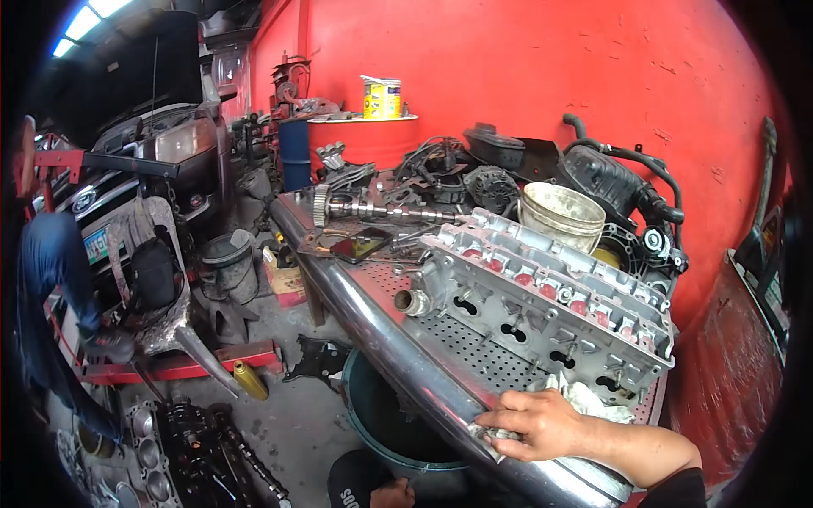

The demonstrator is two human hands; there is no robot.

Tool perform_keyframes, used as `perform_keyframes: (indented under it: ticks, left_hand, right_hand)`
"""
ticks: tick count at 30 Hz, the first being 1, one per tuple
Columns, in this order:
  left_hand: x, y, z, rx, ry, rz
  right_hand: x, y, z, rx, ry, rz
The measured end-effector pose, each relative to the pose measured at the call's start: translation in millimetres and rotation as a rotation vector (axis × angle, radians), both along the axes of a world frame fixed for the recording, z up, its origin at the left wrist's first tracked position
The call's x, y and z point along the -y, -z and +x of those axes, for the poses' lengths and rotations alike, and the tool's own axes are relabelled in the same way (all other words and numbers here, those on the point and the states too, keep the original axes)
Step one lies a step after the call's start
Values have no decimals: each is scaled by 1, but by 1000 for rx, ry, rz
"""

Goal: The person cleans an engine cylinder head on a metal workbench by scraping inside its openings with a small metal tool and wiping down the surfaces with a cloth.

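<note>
My right hand [529, 426] reaches in from the lower right, its fingers curled over a crumpled, pale rag [597, 400] at the metal-edged table's near rim. Just behind it, a grey aluminium cylinder head [542, 296] rests tilted on the perforated tabletop [474, 343], with red parts along its upper side and dark ports on the facing side. At the bottom edge, my left hand [394, 494] shows only partly, low beside dark cloth with white lettering [347, 491]. Its fingers are mostly cut off, so what it holds, if anything, cannot be told.
A camshaft [381, 210], a phone [362, 244] and a dirty bucket [561, 216] occupy the table's far side. Below its edge stands a dark tub [398, 423]. Engine parts [199, 453] and a yellow bottle [250, 380] are on the floor. Another person's leg [59, 279] shows left.
</note>
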State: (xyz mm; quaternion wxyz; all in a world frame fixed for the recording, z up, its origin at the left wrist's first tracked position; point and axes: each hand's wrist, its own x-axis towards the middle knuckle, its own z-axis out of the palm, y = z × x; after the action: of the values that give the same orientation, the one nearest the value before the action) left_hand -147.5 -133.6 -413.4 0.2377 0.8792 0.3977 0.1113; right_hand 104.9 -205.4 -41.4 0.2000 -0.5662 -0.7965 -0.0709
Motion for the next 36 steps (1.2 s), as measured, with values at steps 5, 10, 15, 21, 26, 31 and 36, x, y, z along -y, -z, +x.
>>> perform_keyframes:
  ticks: [5,10,15,21,26,31,36]
  left_hand:
    - [5,-17,4,113,-72,78]
    - [2,-6,1,137,11,69]
    - [4,20,3,154,-78,110]
    - [14,24,2,126,-170,-56]
    - [5,19,2,158,-139,-182]
    - [6,16,4,211,-112,-39]
    - [2,51,-2,235,-97,-61]
  right_hand:
    - [-1,-1,-2,-2,-8,-21]
    - [0,-4,-3,-13,7,-45]
    - [0,-4,-3,-33,17,-61]
    - [1,-2,-7,-44,19,-97]
    - [1,-1,-10,-37,12,-97]
    - [0,15,-1,-24,29,-100]
    - [-5,9,-11,-37,7,-117]
